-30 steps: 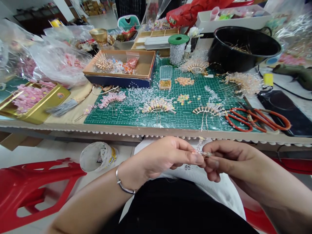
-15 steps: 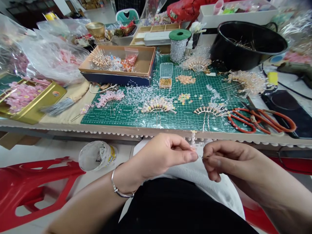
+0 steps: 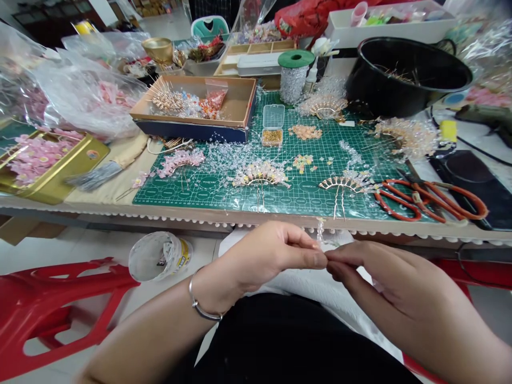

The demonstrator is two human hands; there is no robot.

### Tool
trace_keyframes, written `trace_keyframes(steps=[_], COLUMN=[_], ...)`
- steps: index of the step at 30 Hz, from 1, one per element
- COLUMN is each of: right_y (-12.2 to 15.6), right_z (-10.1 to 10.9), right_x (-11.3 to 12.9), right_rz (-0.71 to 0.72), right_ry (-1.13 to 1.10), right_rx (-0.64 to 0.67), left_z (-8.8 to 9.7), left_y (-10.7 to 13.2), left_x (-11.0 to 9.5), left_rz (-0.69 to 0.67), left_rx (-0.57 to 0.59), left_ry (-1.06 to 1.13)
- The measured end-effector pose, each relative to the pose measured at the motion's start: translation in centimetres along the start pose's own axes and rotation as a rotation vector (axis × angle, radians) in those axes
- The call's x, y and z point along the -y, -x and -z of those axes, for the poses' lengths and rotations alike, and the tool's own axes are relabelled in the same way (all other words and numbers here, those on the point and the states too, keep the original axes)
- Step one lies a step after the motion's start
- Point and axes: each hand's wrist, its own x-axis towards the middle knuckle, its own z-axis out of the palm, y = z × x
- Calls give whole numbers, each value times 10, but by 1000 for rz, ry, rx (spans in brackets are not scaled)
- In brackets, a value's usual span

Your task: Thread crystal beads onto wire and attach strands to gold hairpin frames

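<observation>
We see the left hand and the right hand close together in front of the body, and the fingertips of both are pinching a strand of clear beads, we think, because the fingers hide the held part. The strand is just in front of the table edge, below a green cutting mat with fan-shaped hairpins

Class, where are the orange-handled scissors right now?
In the head view, the scissors lie across the right edge of the green cutting mat, just right of a gold hairpin.
</observation>
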Motion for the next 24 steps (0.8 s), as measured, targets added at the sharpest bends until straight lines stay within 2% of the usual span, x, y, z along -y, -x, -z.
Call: trace_keyframes(steps=[5,13,18,20,24], right_y=[0,9,7,5,3], right_z=[3,5,3,2,2], right_x=[-5,-4,-2,0,4], right_rz=[-41,-200,-326,-275,-68], right_ry=[-23,-139,-236,-177,-18], right_rx=[-29,-6,67,65,-49], left_z=[5,-2,-7,-8,-9], left_y=[3,4,5,6,9], left_x=[3,5,4,3,1], left_rz=[77,-25,-51,-55,-52], left_rx=[50,42,-43,-60,-65], left_ry=[31,52,32,-11,-107])
